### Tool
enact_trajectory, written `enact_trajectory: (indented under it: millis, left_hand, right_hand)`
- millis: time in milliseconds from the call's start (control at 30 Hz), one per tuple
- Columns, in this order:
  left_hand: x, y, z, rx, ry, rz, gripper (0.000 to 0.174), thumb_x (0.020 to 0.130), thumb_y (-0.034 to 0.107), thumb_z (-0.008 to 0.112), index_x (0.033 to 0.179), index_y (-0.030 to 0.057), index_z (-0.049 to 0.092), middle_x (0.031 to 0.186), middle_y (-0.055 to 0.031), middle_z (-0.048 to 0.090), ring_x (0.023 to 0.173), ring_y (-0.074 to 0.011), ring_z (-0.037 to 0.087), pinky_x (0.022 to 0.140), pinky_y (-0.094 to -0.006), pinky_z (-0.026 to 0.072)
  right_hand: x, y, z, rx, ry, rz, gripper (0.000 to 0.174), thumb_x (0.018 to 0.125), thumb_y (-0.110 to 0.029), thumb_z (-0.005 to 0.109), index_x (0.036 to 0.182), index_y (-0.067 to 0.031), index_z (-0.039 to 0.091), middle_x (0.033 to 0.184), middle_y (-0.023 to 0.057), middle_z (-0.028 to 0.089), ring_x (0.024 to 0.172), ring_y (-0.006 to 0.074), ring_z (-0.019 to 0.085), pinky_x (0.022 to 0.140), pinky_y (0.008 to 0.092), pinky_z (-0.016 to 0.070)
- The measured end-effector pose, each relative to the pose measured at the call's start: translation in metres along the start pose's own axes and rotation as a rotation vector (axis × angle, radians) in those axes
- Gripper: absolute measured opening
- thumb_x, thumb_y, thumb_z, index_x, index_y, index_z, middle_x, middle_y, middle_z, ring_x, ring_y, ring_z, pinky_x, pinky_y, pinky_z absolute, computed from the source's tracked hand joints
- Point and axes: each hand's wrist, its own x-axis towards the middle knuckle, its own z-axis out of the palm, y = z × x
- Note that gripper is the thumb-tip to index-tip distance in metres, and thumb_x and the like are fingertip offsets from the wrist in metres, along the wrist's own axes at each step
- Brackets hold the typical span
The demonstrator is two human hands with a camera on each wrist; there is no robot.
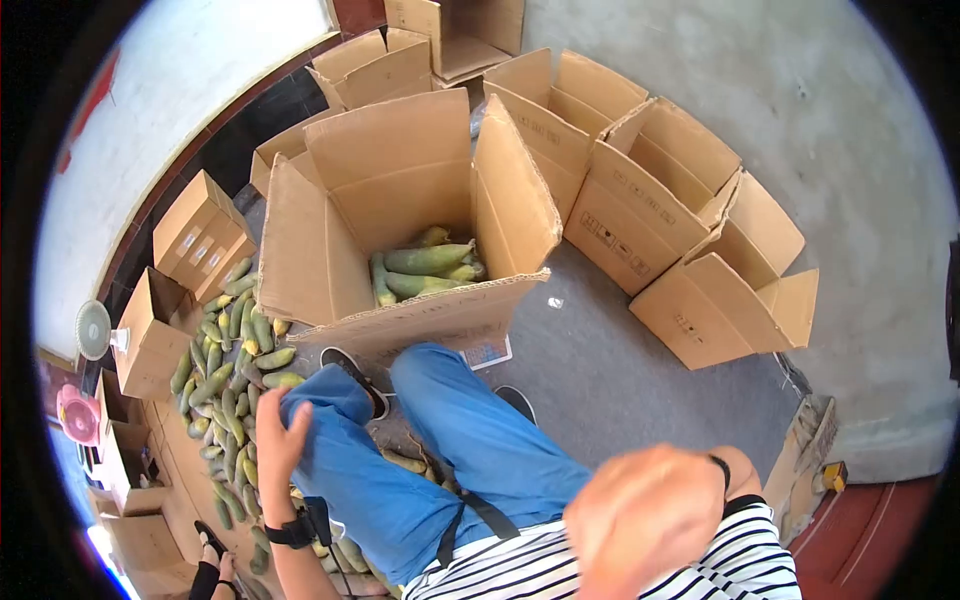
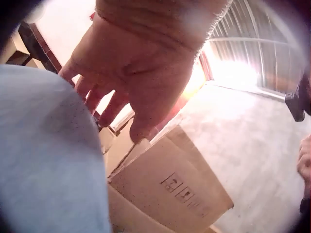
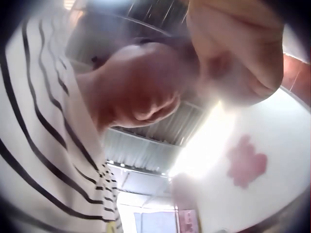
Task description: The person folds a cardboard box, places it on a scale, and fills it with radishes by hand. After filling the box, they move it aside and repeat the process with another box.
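My left hand (image 1: 280, 435) rests against the outer side of my blue-trousered knee, its fingers spread and relaxed; the left wrist view shows the same hand (image 2: 131, 63) with nothing in it. Raised in front of my striped shirt, my right hand (image 1: 640, 515) is blurred, its fingers curled. In the right wrist view this hand (image 3: 238, 53) is close to the head, and no held thing shows. Beyond my knees stands a large open carton (image 1: 400, 330) with several green cucumber-like vegetables (image 1: 430, 260) inside.
A heap of similar vegetables (image 1: 235, 400) lies on the floor at the left. Open cartons (image 1: 640, 215) stand in a row at the right, with more behind and at the left. A small fan (image 1: 93, 330), a pink object (image 1: 78, 414) and another person's feet (image 1: 212, 545) are at the far left.
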Motion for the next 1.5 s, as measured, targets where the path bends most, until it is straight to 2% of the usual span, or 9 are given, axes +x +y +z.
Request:
enact_trajectory:
  millis: [100,200,433,533,733,967,1200,1333,1500]
  left_hand:
    - [0.031,-0.001,-0.010,-0.308,0.159,-0.100,0.029,0.094,0.019,0.063,0.114,-0.0017,0.059,0.104,-0.0109,0.063,0.093,-0.0187,0.060,0.084,-0.0306,0.0477]
    - [0.067,0.031,-0.025,-0.411,0.212,-0.083,0.027,0.094,0.023,0.064,0.104,-0.0023,0.060,0.089,-0.0072,0.062,0.081,-0.0167,0.058,0.077,-0.0298,0.0476]
    - [0.145,0.039,-0.013,0.080,0.155,-0.093,0.035,0.090,0.031,0.067,0.087,-0.0028,0.059,0.070,-0.0133,0.057,0.068,-0.0201,0.056,0.067,-0.0325,0.0470]
    - [0.153,0.023,0.002,-0.078,0.168,-0.032,0.033,0.090,0.028,0.067,0.089,-0.0040,0.060,0.069,-0.0135,0.059,0.066,-0.0199,0.057,0.064,-0.0344,0.0467]
    - [0.146,0.029,0.002,-0.470,0.061,-0.079,0.024,0.091,0.021,0.064,0.098,-0.0026,0.065,0.069,-0.0060,0.062,0.055,-0.0125,0.055,0.051,-0.0299,0.0439]
    - [0.112,0.073,0.005,-0.477,0.010,0.055,0.017,0.092,0.013,0.058,0.098,-0.0018,0.065,0.064,-0.0030,0.058,0.049,-0.0077,0.050,0.045,-0.0267,0.0401]
    - [0.086,0.183,-0.005,-0.230,-0.112,0.502,0.010,0.087,0.005,0.058,0.083,-0.0028,0.054,0.064,-0.0193,0.049,0.057,-0.0300,0.046,0.056,-0.0357,0.0410]
    - [0.046,0.239,0.031,-0.434,-0.345,0.745,0.014,0.090,0.006,0.060,0.081,-0.0014,0.053,0.062,-0.0119,0.047,0.053,-0.0121,0.047,0.050,-0.0314,0.0394]
    - [-0.042,0.298,0.144,-0.689,-0.652,0.994,0.011,0.083,0.008,0.059,0.076,0.0006,0.054,0.071,-0.0239,0.057,0.069,-0.0446,0.059,0.058,-0.0495,0.0467]
  right_hand:
    - [0.003,0.011,-0.025,-0.198,0.512,0.226,0.027,0.095,-0.026,0.065,0.082,-0.0028,0.066,0.073,0.0036,0.062,0.054,0.0073,0.052,0.047,0.0212,0.0401]
    - [0.021,0.017,-0.104,-0.519,0.534,0.419,0.053,0.099,-0.049,0.048,0.077,-0.0037,0.064,0.067,0.0019,0.059,0.049,0.0067,0.049,0.046,0.0213,0.0366]
    - [0.069,0.070,-0.239,-1.671,0.639,0.694,0.061,0.085,-0.060,0.058,0.087,0.0003,0.066,0.089,0.0146,0.068,0.087,0.0279,0.066,0.078,0.0400,0.0503]
    - [0.082,0.087,-0.264,-1.669,0.497,1.041,0.063,0.079,-0.062,0.063,0.089,-0.0002,0.066,0.097,0.0169,0.068,0.095,0.0314,0.065,0.080,0.0418,0.0498]
    - [0.069,0.124,-0.314,-1.262,0.452,1.051,0.053,0.081,-0.047,0.063,0.092,0.0054,0.069,0.090,0.0214,0.071,0.088,0.0328,0.068,0.081,0.0396,0.0511]
    - [-0.017,0.125,-0.264,-0.918,0.684,0.789,0.037,0.089,-0.034,0.063,0.096,0.0019,0.071,0.086,0.0103,0.073,0.079,0.0166,0.068,0.075,0.0337,0.0519]
    - [-0.167,0.055,-0.117,-0.676,1.043,0.648,0.032,0.096,-0.026,0.060,0.107,0.0024,0.068,0.097,0.0001,0.069,0.087,0.0084,0.061,0.079,0.0267,0.0499]
    - [-0.250,-0.005,-0.041,-0.804,1.297,0.763,0.032,0.095,-0.026,0.061,0.106,0.0027,0.068,0.094,-0.0003,0.068,0.084,0.0067,0.059,0.073,0.0259,0.0485]
    - [-0.407,-0.036,0.076,-0.937,1.612,0.891,0.027,0.093,-0.023,0.063,0.100,0.0021,0.069,0.085,-0.0028,0.066,0.078,0.0066,0.057,0.069,0.0259,0.0471]
